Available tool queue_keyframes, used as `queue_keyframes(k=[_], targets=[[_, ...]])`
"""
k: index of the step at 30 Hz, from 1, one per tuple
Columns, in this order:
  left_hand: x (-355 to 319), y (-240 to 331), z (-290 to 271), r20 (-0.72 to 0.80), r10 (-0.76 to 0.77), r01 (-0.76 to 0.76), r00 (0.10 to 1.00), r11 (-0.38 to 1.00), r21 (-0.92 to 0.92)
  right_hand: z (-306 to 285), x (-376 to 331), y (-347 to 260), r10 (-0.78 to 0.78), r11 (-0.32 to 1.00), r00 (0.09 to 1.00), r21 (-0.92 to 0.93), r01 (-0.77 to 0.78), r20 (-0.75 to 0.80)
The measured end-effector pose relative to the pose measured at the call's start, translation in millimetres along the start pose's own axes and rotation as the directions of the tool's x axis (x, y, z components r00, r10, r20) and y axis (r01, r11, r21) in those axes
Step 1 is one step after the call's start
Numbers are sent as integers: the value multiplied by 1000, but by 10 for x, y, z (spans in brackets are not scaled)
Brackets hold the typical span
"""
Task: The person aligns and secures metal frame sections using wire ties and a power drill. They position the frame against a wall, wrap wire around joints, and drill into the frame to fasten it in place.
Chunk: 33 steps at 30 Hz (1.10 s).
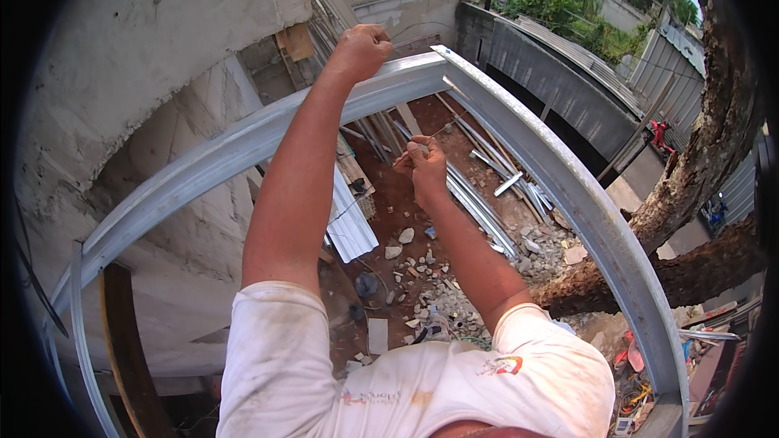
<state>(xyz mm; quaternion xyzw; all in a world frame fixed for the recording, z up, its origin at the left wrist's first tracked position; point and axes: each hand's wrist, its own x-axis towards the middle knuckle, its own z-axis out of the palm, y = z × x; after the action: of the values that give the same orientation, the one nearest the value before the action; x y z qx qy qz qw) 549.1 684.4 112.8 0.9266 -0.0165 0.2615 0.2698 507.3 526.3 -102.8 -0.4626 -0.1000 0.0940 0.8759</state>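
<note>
My left hand (363, 50) is closed in a fist at the far steel beam (398, 74), near the corner where it meets the right-hand beam (552, 146). Whatever the fist holds, if anything, is hidden. Lower and nearer, inside the bent-looking frame, my right hand (425, 167) pinches a thin wire or string between thumb and fingers. A thin line with a small knot or lump (448, 126) runs up and right from these fingers. I cannot tell whether it reaches the beam.
Far below lie metal profiles (479, 203), a ribbed metal sheet (350, 223) and broken rubble (454, 300) on reddish earth. A rough concrete wall (146, 57) rises at left. A thick tree trunk (682, 186) stands close at right, beyond the beam.
</note>
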Motion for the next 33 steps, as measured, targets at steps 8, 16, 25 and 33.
queue_keyframes(k=[8, 16, 25, 33], targets=[[-22, 29, -9, -18, -13, 13, 1000, 1000, -6, -42, -118, 297, 26, 992, 999, -120, -22, 33], [16, -69, -10, -9, -40, 39, 999, 998, -57, -472, -105, 288, -17, 987, 998, -163, 7, -60], [2, 12, -9, -4, 8, -9, 1000, 996, -83, -890, 239, -268, -293, 926, 948, -283, 249, -123], [18, -31, 6, -67, -13, -3, 998, 970, -245, -1078, 245, -334, -263, 923, 955, -324, 208, -136]])
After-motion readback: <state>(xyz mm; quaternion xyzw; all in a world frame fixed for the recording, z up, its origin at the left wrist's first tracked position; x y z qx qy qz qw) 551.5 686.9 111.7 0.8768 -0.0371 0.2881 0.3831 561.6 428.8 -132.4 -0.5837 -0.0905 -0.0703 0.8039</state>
